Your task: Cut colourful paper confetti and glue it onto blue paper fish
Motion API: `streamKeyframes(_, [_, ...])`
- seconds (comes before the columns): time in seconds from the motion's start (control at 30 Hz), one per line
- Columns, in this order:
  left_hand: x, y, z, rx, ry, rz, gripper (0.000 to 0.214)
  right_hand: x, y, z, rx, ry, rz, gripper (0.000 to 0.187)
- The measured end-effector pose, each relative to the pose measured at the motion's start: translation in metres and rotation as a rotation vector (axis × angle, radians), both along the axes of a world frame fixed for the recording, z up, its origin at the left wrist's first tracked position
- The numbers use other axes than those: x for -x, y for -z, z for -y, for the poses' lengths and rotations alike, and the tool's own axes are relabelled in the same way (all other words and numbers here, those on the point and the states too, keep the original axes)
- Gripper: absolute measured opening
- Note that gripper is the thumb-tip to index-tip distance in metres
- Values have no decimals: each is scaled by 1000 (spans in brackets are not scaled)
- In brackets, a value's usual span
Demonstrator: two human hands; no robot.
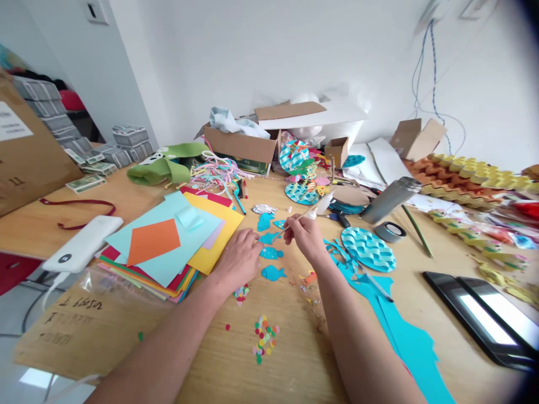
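Note:
My right hand (305,235) is closed in a pinch on a thin wooden stick (298,219) with a whitish tip that points up and right. My left hand (240,259) rests on the wooden table (295,348) with its fingers curled, fingertips pressing beside a small blue paper fish (269,238). More blue paper fish lie just below: one (272,253) and another (273,273). Two further blue cut-outs (265,220) sit above the hands. A small heap of coloured paper dots (264,336) lies nearer to me.
A stack of coloured paper sheets (168,247) lies to the left, with a white power bank (82,244) beside it. Blue paper scraps (404,331), a wavy blue disc (368,248), a metal flask (389,200), tape roll (389,231) and a tablet (484,314) sit right. Cardboard boxes stand behind.

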State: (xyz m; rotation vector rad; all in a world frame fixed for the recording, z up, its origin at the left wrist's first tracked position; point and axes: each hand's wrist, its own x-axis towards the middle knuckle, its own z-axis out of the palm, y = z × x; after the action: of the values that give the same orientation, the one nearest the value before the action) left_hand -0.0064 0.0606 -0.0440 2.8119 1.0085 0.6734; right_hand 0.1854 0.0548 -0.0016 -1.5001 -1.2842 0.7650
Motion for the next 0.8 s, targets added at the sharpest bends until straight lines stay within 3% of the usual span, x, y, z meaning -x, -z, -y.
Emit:
streamKeyframes(0.17, [3,-3,1,18,-8,-1,31,8,-7,17,-56,44,-47,23])
streamKeyframes(0.33, [3,-3,2,19,-9,-35,27,21,-9,62,-152,55,-106,20])
streamKeyframes(0.43, [2,-2,3,23,-14,-49,25,33,2,95,-206,-29,-116,25])
streamKeyframes(0.57, [3,-4,4,18,-23,-49,27,45,30,125,-213,-128,-172,28])
streamKeyframes(0.67, [3,-5,5,8,-23,-40,22,46,42,132,-230,-229,-72,29])
streamKeyframes(0.8, [4,-7,5,2,-45,-31,13,41,38,132,-278,-324,64,30])
